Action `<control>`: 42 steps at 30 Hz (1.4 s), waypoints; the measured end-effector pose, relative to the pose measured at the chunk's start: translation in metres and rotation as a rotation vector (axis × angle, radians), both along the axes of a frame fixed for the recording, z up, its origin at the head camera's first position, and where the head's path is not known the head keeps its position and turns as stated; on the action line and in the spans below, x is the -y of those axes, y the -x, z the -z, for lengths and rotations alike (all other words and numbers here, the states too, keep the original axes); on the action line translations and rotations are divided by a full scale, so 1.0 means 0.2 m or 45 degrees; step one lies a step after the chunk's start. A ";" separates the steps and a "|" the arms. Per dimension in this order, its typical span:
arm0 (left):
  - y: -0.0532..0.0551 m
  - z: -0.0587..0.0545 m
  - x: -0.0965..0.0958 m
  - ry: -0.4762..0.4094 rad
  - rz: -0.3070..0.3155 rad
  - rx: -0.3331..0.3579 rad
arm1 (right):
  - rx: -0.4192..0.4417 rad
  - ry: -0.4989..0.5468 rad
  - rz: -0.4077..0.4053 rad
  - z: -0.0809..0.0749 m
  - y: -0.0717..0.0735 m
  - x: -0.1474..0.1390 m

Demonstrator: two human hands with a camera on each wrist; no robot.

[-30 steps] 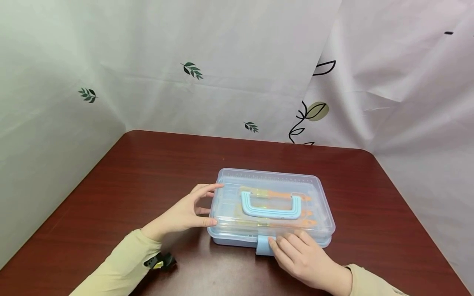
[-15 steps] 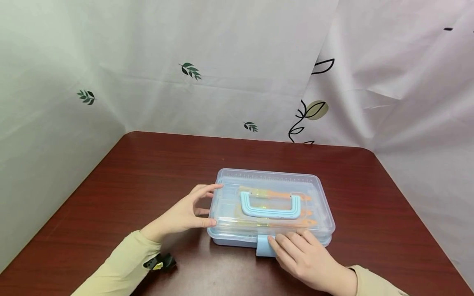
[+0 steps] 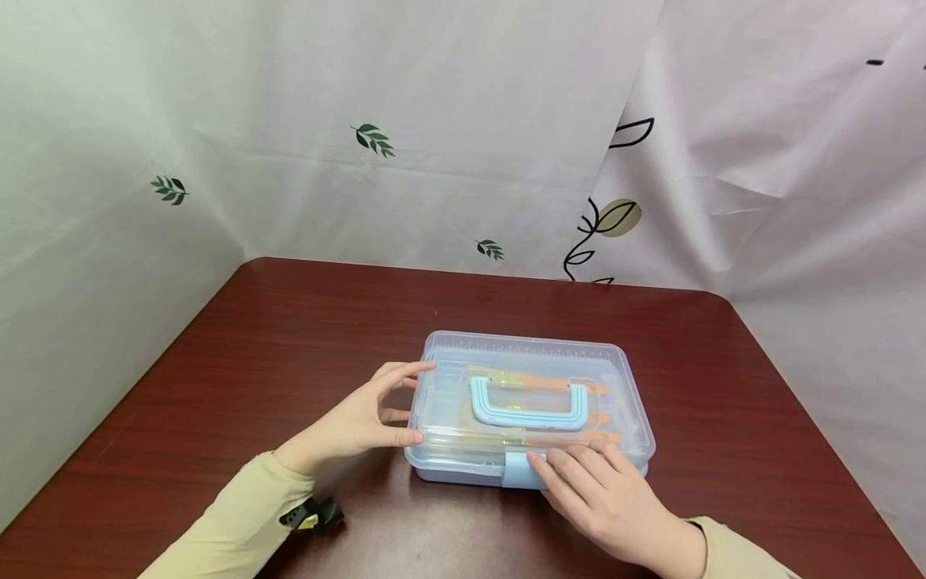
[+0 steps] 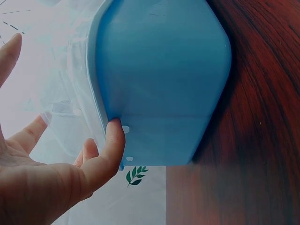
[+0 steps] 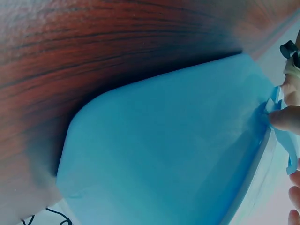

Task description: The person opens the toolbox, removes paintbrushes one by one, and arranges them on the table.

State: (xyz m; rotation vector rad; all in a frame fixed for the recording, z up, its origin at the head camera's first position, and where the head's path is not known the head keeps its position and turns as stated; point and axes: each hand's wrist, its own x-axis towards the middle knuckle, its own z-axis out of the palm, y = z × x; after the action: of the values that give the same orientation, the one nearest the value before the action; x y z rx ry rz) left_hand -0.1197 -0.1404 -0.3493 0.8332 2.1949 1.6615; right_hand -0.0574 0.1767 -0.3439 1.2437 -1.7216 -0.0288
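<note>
A clear-lidded plastic box [image 3: 463, 476] with a light blue base lies on the table, its lid down. On the lid is a blue carry handle [image 3: 531, 418]; through the clear plastic show several orange-handled paintbrushes [image 3: 542, 381]. My left hand [image 3: 354, 418] rests at the box's left end with fingers spread, thumb at the front corner; one finger touches the blue wall in the left wrist view. At the front, my right hand [image 3: 600, 498] pinches the blue latch [image 3: 517, 470]. In the right wrist view its thumb [image 5: 285, 119] lies on the latch, which tilts out from the wall.
The dark red wooden table [image 3: 325, 322] extends around the box. White curtains [image 3: 463, 121] with leaf prints hang behind and on both sides. A black strap device [image 3: 318, 513] sits under the left wrist.
My right hand has moved slightly up and right, and the latch has swung upward with it. The left hand and the box stay where they were.
</note>
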 end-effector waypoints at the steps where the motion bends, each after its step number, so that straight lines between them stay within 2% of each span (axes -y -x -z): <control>1: 0.00 0.00 0.00 0.002 -0.001 -0.001 | 0.003 -0.002 0.003 0.00 0.00 0.00; 7: 0.00 0.01 0.01 0.009 0.003 0.022 | 0.006 -0.065 -0.002 -0.02 -0.01 0.00; 13: -0.01 0.01 0.01 0.014 0.001 0.045 | -0.027 -0.134 -0.084 -0.04 -0.01 0.00; 17: -0.01 0.01 0.01 0.009 -0.002 0.041 | -0.037 -0.163 -0.102 -0.04 0.00 0.00; 32: -0.01 0.01 0.01 0.014 0.008 0.046 | -0.086 -0.170 -0.211 -0.05 0.02 -0.01; 42: 0.00 -0.01 0.01 0.033 -0.006 0.038 | -0.060 -0.194 -0.247 -0.05 0.02 -0.02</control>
State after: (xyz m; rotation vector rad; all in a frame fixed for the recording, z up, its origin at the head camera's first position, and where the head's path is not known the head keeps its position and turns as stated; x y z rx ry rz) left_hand -0.1197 -0.1416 -0.3481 0.7923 2.1957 1.6329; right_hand -0.0605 0.1805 -0.3346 1.5062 -1.5753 -0.0746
